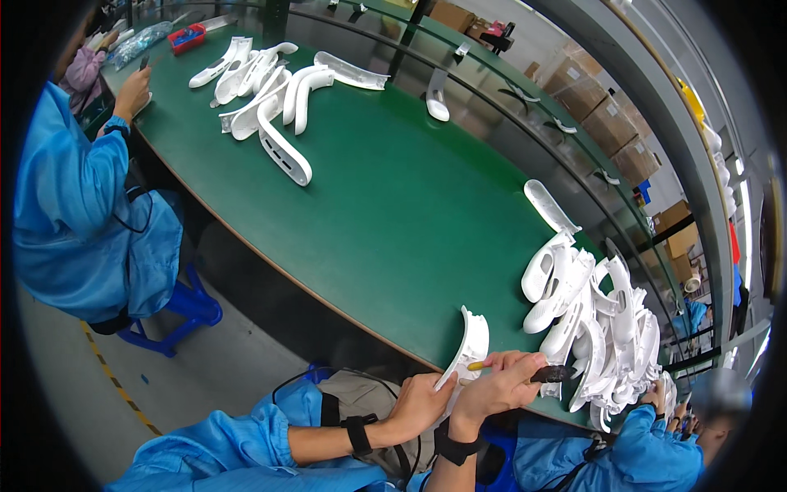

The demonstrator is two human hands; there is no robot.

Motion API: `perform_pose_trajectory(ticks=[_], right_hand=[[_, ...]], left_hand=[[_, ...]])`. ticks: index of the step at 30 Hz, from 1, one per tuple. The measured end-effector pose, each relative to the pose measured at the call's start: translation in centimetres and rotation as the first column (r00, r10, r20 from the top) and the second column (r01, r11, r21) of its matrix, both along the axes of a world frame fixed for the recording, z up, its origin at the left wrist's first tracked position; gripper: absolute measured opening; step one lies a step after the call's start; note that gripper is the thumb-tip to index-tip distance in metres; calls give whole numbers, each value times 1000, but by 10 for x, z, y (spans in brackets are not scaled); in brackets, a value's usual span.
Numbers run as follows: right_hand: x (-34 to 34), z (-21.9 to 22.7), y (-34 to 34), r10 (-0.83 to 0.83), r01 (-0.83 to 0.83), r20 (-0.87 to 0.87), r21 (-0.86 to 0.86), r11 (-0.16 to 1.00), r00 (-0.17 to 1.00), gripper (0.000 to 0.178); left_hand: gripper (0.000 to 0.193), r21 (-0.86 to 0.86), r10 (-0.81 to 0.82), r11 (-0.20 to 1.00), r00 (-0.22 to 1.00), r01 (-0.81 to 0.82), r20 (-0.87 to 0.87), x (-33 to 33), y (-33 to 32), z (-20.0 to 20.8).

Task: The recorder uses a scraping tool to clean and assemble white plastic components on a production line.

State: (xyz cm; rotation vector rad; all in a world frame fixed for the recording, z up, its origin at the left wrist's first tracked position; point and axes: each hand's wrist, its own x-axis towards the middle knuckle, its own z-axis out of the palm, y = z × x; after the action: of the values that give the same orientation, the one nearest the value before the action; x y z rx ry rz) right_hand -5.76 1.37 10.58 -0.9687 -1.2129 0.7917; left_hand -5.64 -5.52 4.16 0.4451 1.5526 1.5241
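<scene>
My left hand (420, 403) grips the lower end of a white curved plastic shell (473, 338) at the table's near edge. The shell stands tilted, its upper end pointing away from me. My right hand (502, 389) is closed around a slim hand tool (554, 374) with a dark, thick end sticking out on the right. A yellow part of it shows at my fingers, close against the shell. Its exact kind and its working tip cannot be made out. Right of my hands lies a large heap of similar white shells (594, 328).
Another pile of white shells (283, 90) lies at the far left of the green table (385, 221). A red bin (187, 38) stands beyond it. A co-worker in blue (90, 205) sits at the left; another person (648, 447) is at the right. A metal-framed shelf (492, 90) runs along the back.
</scene>
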Motion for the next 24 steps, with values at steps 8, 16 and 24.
perform_pose_trajectory(ticks=[8,16,24], right_hand=[[27,21,2,111,-132,-258,-65,989,960,43],[111,4,-54,366,-242,530,-289,926,765,13],[112,-17,-89,414,-557,653,15,830,634,41]], left_hand=[[44,61,-29,998,997,25,66,-2,0,-3],[32,373,-199,928,836,-7,512,-12,-17,17],[26,772,-668,609,405,-185,624,-43,-13,12]])
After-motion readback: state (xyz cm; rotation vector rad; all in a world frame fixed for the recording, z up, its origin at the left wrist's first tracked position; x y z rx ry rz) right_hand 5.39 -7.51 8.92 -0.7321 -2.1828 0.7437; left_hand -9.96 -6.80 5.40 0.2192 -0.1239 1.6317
